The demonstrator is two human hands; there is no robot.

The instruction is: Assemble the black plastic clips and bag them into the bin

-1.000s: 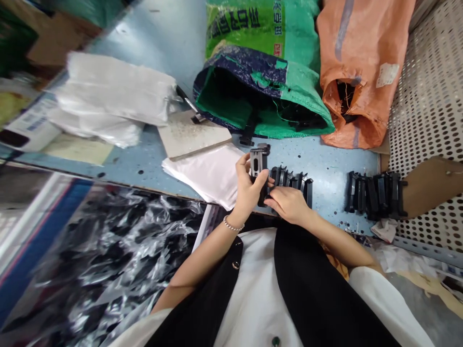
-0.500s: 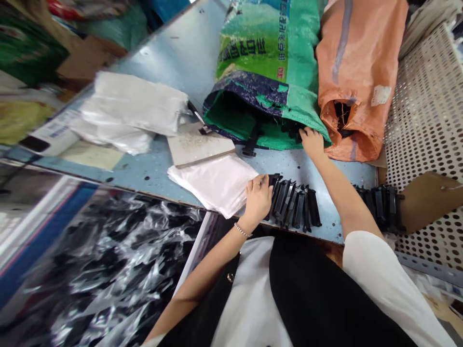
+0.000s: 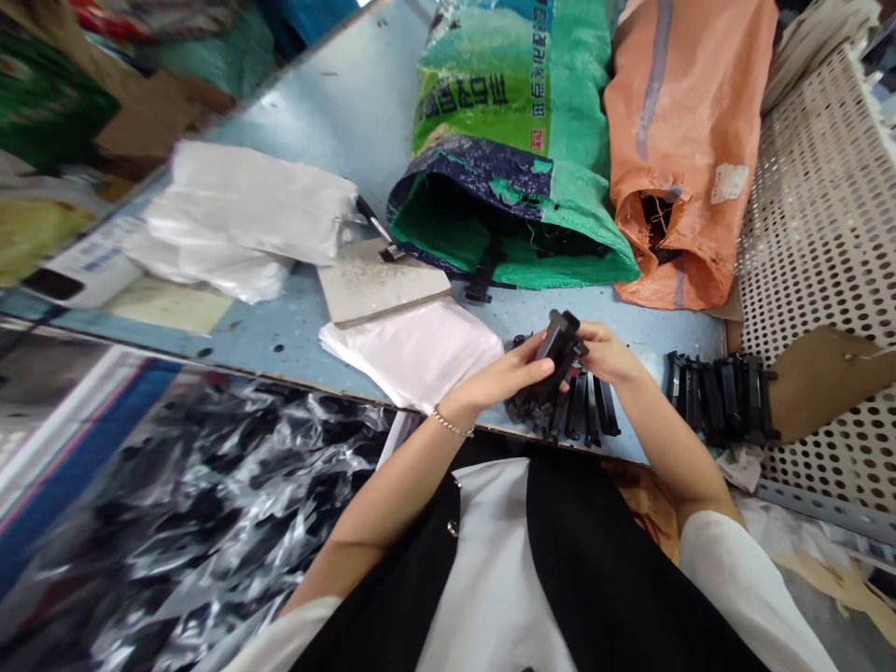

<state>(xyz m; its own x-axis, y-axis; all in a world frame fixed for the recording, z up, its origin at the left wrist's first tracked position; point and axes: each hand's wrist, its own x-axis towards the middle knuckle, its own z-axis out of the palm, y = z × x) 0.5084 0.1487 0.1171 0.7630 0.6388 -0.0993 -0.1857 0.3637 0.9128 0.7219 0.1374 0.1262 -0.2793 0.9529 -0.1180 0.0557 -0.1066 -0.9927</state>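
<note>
Head view, looking down over the person's own forearms:

1. A pale blue painted work table (image 3: 301, 107) fills the middle, with a perforated cream metal panel (image 3: 819, 280) along its far right side.
2. Two woven sacks lie on it: a green printed polypropylene sack (image 3: 504, 121), its dark-lined mouth open towards the hands, and an orange woven sack (image 3: 679, 121) beside it.
3. Nearer the hands lies a flat white plastic bag (image 3: 413, 355), with a dusty beige board (image 3: 382, 280) just above it.
4. A row of ribbed black plastic parts (image 3: 588, 411) stands directly under the hands, and a second black row (image 3: 721, 397) sits well off to the right.
5. One rectangular black plastic part (image 3: 558, 345) is held up between both hands, just above the near row. Its long axis tilts from lower left to upper right.
6. Fingers of the left hand (image 3: 500, 378) curl against its lower end, and those of the right hand (image 3: 606, 355) close on its upper end. Both hands are equally close, clamping it between them.
</note>
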